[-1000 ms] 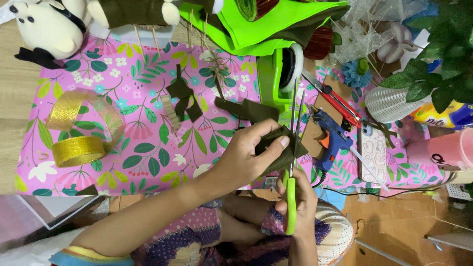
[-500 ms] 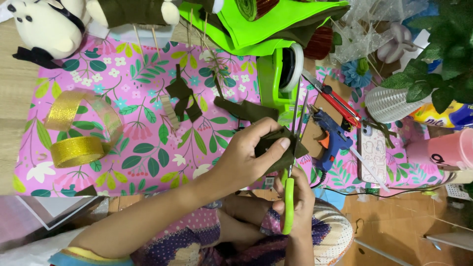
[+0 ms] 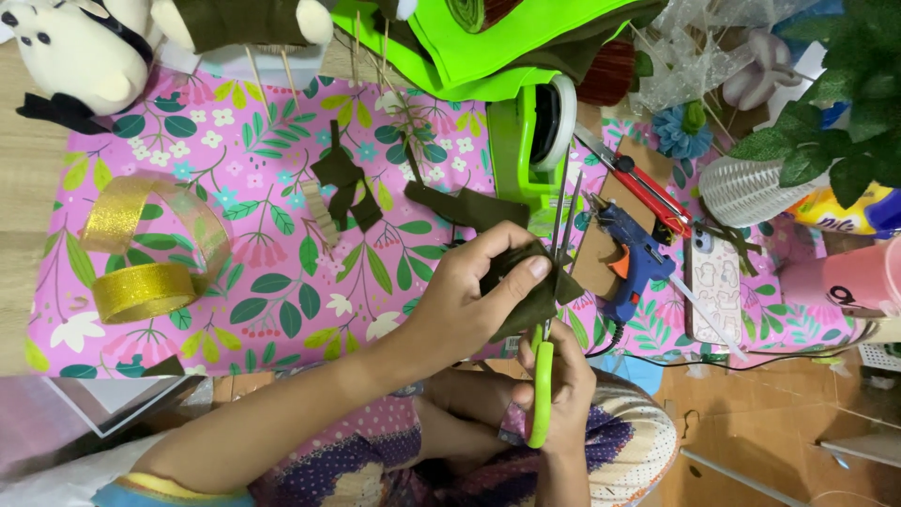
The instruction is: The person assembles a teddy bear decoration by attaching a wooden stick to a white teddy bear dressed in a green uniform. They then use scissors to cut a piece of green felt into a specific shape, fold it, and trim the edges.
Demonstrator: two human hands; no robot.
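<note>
My left hand (image 3: 469, 296) pinches a folded piece of dark olive felt (image 3: 537, 291) above the pink floral mat (image 3: 282, 282). My right hand (image 3: 561, 390), just below it, grips green-handled scissors (image 3: 544, 376). Their two thin blades (image 3: 566, 221) point up and away, slightly apart, with the felt's right edge between them. More dark felt scraps (image 3: 347, 188) lie on the mat above my left hand.
A gold ribbon roll (image 3: 141, 249) sits at the left. A green tape dispenser (image 3: 535, 131), a blue glue gun (image 3: 633, 258), a red cutter (image 3: 643, 188) and a phone (image 3: 715, 286) lie to the right. A plush toy (image 3: 80, 52), green felt (image 3: 497, 42) and plants (image 3: 835, 122) line the far edge.
The scissors have shifted slightly up along the felt's edge, and my left hand has turned the felt a little. Everything on the mat stays put.
</note>
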